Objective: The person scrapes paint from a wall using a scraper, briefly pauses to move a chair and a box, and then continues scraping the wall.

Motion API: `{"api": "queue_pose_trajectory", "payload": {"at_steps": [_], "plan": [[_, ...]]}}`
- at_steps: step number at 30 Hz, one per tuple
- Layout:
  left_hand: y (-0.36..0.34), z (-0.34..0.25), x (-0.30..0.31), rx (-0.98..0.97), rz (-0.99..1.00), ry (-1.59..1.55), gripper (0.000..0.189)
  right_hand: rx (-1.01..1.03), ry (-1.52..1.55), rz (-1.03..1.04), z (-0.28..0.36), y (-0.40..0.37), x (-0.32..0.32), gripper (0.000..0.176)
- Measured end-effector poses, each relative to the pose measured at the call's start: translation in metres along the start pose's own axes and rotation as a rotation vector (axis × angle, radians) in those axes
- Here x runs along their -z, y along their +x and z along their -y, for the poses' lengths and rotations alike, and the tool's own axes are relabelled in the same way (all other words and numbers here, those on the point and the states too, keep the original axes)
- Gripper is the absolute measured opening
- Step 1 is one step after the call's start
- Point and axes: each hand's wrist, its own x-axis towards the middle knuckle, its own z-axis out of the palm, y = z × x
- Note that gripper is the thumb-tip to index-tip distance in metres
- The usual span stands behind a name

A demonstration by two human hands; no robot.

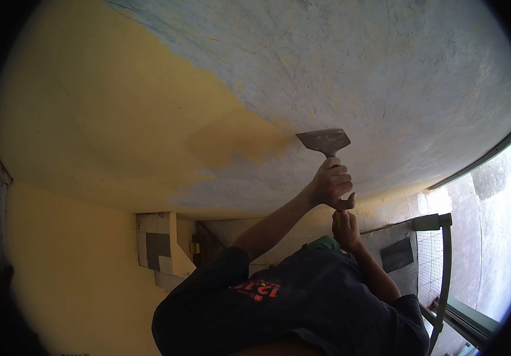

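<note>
A wide metal scraper [325, 140] lies with its blade against the wall, close to the ragged border between yellow paint [131, 101] and bare grey surface [356, 65]. My left hand [331, 183] is wrapped around its handle just below the blade, thumb sticking out to the side. Beneath it, my right hand [345, 228] is closed around the lower end of the handle. Most of the handle is hidden by my fingers. Left of the blade, a darker, damp-looking patch [232, 136] shows on the yellow paint.
A green metal frame [445, 267] stands at the right, beside a bright opening with a pale surface [492, 202]. Grey and white tiles [156, 243] and a ledge are at the lower left. My dark shirt [291, 302] fills the bottom middle.
</note>
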Motion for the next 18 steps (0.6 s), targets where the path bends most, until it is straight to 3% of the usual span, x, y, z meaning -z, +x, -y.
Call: {"api": "queue_pose_trajectory", "payload": {"at_steps": [5, 7, 11, 13, 14, 16, 18], "plan": [[0.002, 0.001, -0.002, -0.002, -0.006, 0.001, 0.027, -0.025, 0.048, 0.023, -0.003, 0.001, 0.004, 0.055], [0.005, 0.001, 0.000, -0.011, -0.004, 0.020, 0.027, -0.209, 0.212, 0.060, 0.009, 0.003, 0.007, 0.054], [0.004, 0.001, 0.000, 0.017, 0.014, 0.008, 0.024, -0.136, 0.192, 0.063, -0.001, 0.007, 0.007, 0.054], [0.002, 0.001, -0.002, 0.030, 0.002, 0.006, 0.024, -0.003, 0.074, 0.023, -0.008, 0.004, 0.005, 0.054], [0.000, 0.000, -0.004, 0.034, 0.002, 0.007, 0.024, -0.006, 0.074, 0.026, -0.007, 0.003, 0.004, 0.054], [-0.004, 0.002, -0.008, 0.036, 0.023, 0.015, 0.024, -0.203, 0.196, 0.021, -0.002, 0.004, 0.007, 0.055], [0.004, 0.004, -0.002, 0.022, 0.014, 0.007, 0.024, -0.152, 0.118, 0.013, 0.001, 0.007, 0.007, 0.056]]}}
